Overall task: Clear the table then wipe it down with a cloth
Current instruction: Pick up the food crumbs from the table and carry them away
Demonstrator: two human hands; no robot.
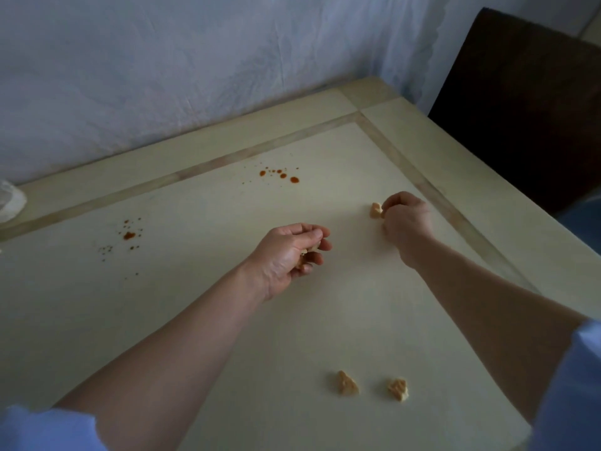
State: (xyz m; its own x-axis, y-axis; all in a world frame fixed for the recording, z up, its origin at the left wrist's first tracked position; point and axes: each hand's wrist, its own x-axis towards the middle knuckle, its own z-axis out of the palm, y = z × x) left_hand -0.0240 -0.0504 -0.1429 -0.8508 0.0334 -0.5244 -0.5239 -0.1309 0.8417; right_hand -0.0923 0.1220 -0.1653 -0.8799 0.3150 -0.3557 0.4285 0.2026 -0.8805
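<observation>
On the cream table (pixel 201 307) my left hand (pixel 289 255) is cupped palm-up over the middle, fingers curled around small pale food scraps (pixel 309 250). My right hand (pixel 406 219) reaches toward the far right, its fingertips pinching a beige food piece (pixel 375 211) that rests on the tabletop. Two more crumbly beige food pieces lie near the front, the left food piece (pixel 347 383) and the right food piece (pixel 398 388). Reddish sauce splatters mark the surface at the far-middle sauce spots (pixel 282 175) and the left sauce spots (pixel 129 236).
A white wrinkled cloth backdrop (pixel 195 76) hangs behind the table. A dark brown chair (pixel 527 102) stands at the far right corner. A white crumpled object (pixel 9 203) sits at the left edge. The table's right edge runs diagonally close to my right forearm.
</observation>
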